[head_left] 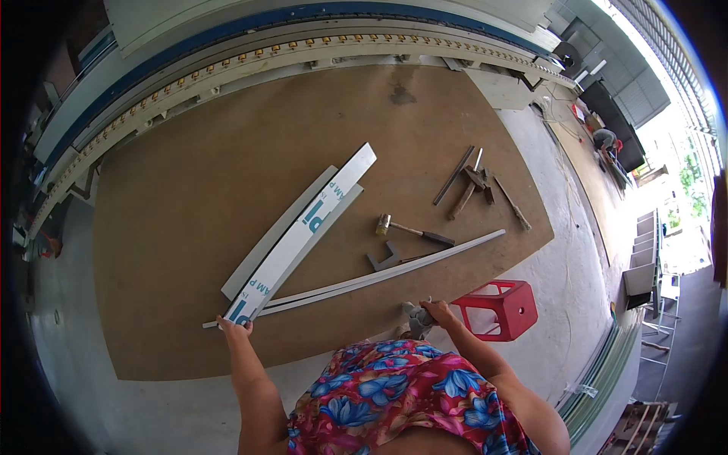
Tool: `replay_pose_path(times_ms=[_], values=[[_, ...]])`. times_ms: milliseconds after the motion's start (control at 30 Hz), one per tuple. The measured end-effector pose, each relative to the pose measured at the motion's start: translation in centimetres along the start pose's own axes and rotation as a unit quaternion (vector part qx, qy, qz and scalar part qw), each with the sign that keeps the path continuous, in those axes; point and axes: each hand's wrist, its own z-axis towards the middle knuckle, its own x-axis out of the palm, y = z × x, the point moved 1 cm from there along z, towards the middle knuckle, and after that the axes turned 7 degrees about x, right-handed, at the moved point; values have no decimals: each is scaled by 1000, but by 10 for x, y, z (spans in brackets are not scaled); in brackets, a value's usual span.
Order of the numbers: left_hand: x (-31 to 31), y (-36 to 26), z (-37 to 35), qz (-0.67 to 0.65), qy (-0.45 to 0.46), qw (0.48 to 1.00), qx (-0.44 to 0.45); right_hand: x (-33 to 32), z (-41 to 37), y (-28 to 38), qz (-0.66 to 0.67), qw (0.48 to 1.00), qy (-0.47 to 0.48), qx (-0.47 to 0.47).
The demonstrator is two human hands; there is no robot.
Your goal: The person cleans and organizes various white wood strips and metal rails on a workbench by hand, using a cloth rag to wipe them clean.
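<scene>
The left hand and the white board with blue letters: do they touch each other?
Touching. The head view shows the left hand gripping the white board at its near end.

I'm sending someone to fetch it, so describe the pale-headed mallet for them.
On the big brown board, find the white strip with blue-green lettering. The mallet lies to its right, its head toward the strip. Unlike the dark hammer farther right, it has a pale head and black grip.

brown board (197,197), red stool (519,310), white strip (292,235) with teal lettering.
</scene>
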Motion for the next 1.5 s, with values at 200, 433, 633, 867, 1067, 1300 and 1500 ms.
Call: replay_pose_path(times_ms=[200,433,633,867,1067,1300,1500], values=[[4,-3,0,21,-35,999,-6,-10,-4,-14,-39,998,-37,-23],[4,-9,27,121,-41,991,28,-17,-30,-11,-103,993,-46,-22],[-4,11,25,160,-26,972,173,-22,-40,-18,-80,995,-53,-6],[32,93,-11,380,-117,827,397,-21,-38,-31,-69,995,-77,-3],[112,195,-273,102,487,858,123,-20,-31,-32,-33,994,-80,-60],[53,196,-562,122,881,441,-120,-27,5,-41,15,988,-80,-132],[33,254,-633,-44,898,402,-173,-60,35,-46,83,978,-51,-185]])
